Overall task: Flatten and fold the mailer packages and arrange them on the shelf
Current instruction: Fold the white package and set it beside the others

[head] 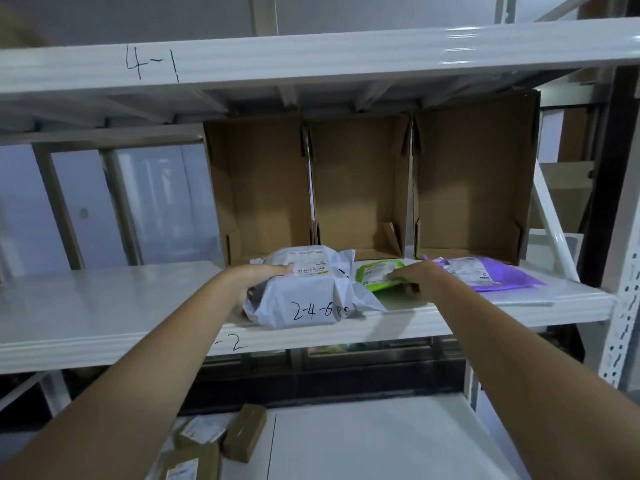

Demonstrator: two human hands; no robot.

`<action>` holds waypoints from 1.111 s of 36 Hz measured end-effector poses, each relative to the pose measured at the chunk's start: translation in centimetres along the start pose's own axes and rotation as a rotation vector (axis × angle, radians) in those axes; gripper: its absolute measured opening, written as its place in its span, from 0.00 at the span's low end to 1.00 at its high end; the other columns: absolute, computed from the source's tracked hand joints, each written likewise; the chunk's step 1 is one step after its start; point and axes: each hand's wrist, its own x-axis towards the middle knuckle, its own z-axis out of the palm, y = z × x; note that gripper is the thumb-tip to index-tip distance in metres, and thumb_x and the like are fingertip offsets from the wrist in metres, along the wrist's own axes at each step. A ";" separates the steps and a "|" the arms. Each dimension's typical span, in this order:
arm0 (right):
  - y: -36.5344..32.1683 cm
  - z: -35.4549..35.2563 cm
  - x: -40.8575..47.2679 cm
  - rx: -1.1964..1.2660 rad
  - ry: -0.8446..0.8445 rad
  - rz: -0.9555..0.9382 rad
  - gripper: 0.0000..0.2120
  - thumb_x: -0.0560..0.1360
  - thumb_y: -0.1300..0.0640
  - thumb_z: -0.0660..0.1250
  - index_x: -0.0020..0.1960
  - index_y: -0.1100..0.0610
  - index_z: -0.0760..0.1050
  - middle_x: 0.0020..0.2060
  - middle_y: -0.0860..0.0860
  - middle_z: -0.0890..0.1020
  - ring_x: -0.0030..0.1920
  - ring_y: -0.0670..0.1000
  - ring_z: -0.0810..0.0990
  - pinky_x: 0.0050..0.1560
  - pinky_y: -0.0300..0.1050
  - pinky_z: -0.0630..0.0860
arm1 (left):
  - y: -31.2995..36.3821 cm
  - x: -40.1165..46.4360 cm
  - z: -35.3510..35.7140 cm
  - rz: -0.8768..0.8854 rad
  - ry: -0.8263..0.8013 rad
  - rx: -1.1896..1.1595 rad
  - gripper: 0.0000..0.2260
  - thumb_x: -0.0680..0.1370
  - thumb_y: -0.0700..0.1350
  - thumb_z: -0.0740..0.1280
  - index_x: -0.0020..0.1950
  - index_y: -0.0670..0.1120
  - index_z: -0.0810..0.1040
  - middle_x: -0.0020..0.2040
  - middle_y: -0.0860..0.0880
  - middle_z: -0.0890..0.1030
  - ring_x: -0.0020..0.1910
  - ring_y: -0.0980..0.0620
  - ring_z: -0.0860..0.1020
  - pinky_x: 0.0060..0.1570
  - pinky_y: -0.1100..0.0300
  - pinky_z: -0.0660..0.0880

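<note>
A bulky white mailer [304,289] sits at the front of the white shelf [104,306], its soft plastic creased and puffed, with a printed label on top and black handwritten numbers on the face toward you. Your left hand [256,277] grips its left end, fingers over the top edge. Just to the right of it lies a small, flat green mailer [379,273], glossy and labelled; your right hand [412,277] presses down on it, fingers spread, not closed around it. Beyond your right hand, a flat purple mailer [491,273] lies on the same shelf, thin and smooth. Behind both hands stand three open cardboard boxes [363,188], side by side, brown and stiff, apparently with nothing in them. This looks like the arranging step: the white one seems folded, though still lumpy. Next, you would likely square it up beside the green one, pressing air out so it lies flatter. Below your arms, brown parcels [221,441] lie on a lower surface
</note>
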 end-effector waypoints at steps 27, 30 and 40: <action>-7.5 6.6 -6.7 0.416 -0.267 -0.141 0.12 0.75 0.68 0.67 0.36 0.58 0.70 0.33 0.54 0.73 0.27 0.47 0.72 0.17 0.32 0.67 | 1.1 1.9 2.1 -0.023 0.047 -0.169 0.11 0.75 0.48 0.59 0.35 0.46 0.66 0.47 0.44 0.75 0.47 0.45 0.75 0.60 0.47 0.74; -7.3 8.2 -7.1 0.303 -0.288 -0.119 0.13 0.74 0.66 0.69 0.36 0.57 0.68 0.32 0.53 0.71 0.29 0.46 0.68 0.24 0.34 0.69 | 1.2 1.8 1.9 -0.006 0.074 -0.197 0.14 0.78 0.50 0.55 0.34 0.46 0.64 0.41 0.44 0.74 0.41 0.46 0.74 0.48 0.56 0.74; -8.0 8.5 -8.0 -0.071 -0.181 -0.179 0.15 0.73 0.54 0.72 0.53 0.56 0.69 0.46 0.53 0.73 0.43 0.50 0.73 0.40 0.40 0.74 | 1.4 2.2 1.6 0.051 0.032 -0.121 0.26 0.76 0.65 0.59 0.39 0.42 0.73 0.49 0.41 0.78 0.52 0.44 0.78 0.62 0.54 0.72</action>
